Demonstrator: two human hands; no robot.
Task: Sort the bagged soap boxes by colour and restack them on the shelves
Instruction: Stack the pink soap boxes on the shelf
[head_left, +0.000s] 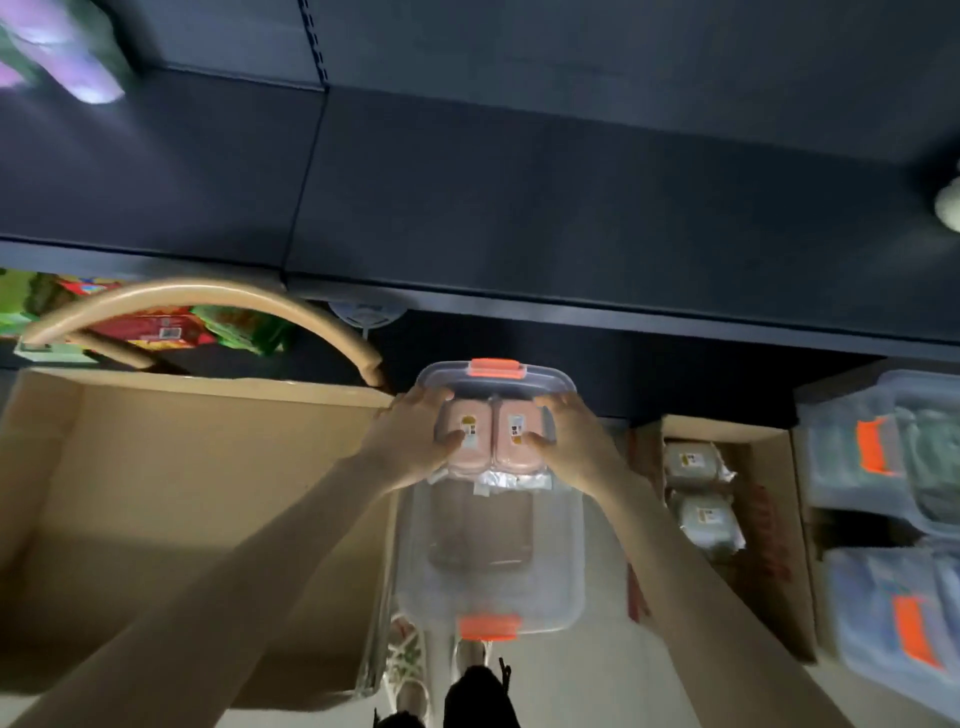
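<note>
Two pink bagged soap boxes (491, 441) sit side by side between my hands, above a clear plastic bin (566, 582) with orange latches on the floor. My left hand (410, 441) grips the left pink box from its left side. My right hand (569, 441) grips the right pink box from its right side. More bagged packets lie under them in the bin, blurred. The dark shelf (519, 208) stretches across the view above, with a purple bagged item (67, 57) at its far left.
A large open cardboard box (182, 467) stands to the left. A smaller cardboard box (769, 519) on the right holds pale bagged soap boxes (698, 493). Clear lidded bins (893, 519) sit at far right. A wooden curved handle (208, 296) and colourful packets (156, 322) are at left.
</note>
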